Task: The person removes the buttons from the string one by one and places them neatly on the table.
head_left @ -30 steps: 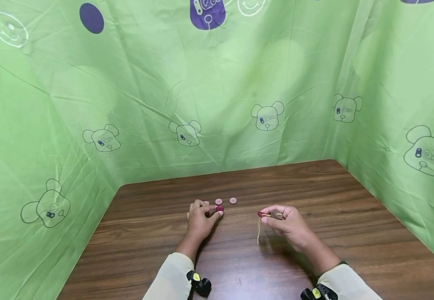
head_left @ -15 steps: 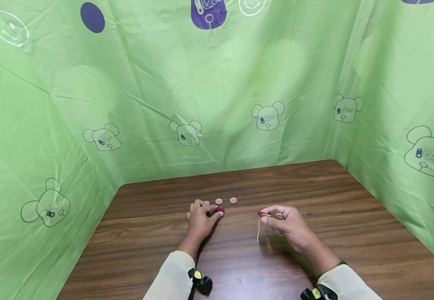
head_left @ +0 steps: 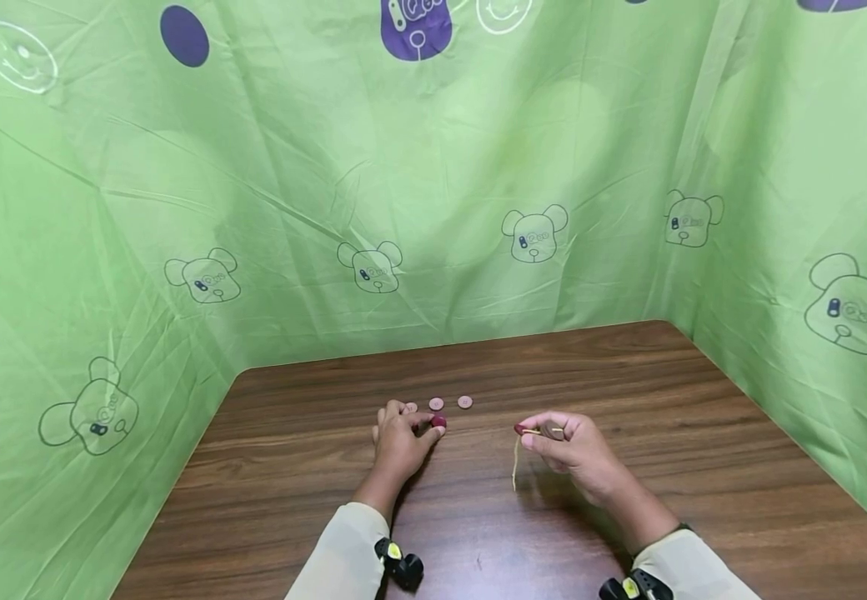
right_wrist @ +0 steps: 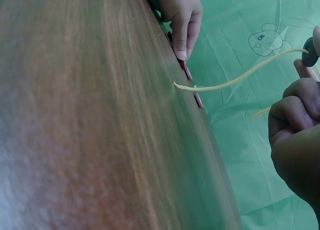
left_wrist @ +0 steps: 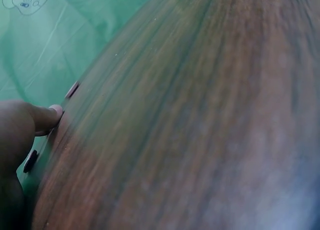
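Near the middle of the table, my left hand [head_left: 398,447] pinches a dark red button [head_left: 438,422] between thumb and index finger, low at the tabletop. Just behind it lie a pink button [head_left: 437,404] and another pink button [head_left: 465,402]. A third pink button [head_left: 411,407] is partly hidden by the left fingers. My right hand [head_left: 579,450] is raised over the table and holds a red button [head_left: 519,429] on a yellow string [head_left: 515,467], whose end hangs down. A brown button [head_left: 552,429] shows between the right fingers. In the right wrist view the string [right_wrist: 235,81] passes through a dark button [right_wrist: 310,52].
The brown wood-grain table [head_left: 313,500] has its back edge against a green printed curtain [head_left: 433,200], which also surrounds both sides. A black camera [head_left: 406,572] is strapped on the left wrist, with another camera [head_left: 632,586] on the right.
The left fingers and the red button have shifted very slightly towards the body, and a little more of the leftmost pink button shows. The right hand stays nearly still.
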`<state>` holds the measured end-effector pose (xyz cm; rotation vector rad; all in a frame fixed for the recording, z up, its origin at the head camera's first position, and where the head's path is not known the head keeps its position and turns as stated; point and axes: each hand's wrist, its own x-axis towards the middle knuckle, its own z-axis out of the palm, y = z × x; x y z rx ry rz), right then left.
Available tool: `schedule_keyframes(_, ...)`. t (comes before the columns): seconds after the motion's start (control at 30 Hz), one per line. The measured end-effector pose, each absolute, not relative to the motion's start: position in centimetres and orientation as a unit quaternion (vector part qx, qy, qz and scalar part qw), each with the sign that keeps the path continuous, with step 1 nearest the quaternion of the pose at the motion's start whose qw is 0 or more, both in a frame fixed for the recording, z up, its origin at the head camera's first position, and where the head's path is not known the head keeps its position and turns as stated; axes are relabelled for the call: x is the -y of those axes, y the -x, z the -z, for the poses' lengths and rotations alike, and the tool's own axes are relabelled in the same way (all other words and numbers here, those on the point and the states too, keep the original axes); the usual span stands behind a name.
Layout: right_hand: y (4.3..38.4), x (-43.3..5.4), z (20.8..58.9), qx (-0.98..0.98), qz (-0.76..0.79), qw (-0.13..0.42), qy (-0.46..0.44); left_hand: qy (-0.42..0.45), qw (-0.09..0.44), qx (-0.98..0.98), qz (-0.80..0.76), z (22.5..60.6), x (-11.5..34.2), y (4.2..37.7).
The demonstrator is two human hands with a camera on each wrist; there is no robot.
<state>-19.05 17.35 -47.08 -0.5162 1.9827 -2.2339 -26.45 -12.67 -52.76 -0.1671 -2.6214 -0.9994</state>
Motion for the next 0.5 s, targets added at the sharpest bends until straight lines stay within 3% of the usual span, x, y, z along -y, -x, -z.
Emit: schedule_keyframes(0.5, 18.82, -17.31, 46.86, -0.656, 0.734, 0.065, 0.161, 0.043, 0.164, 0.926, 0.338, 52.77, 12.59, 26.37)
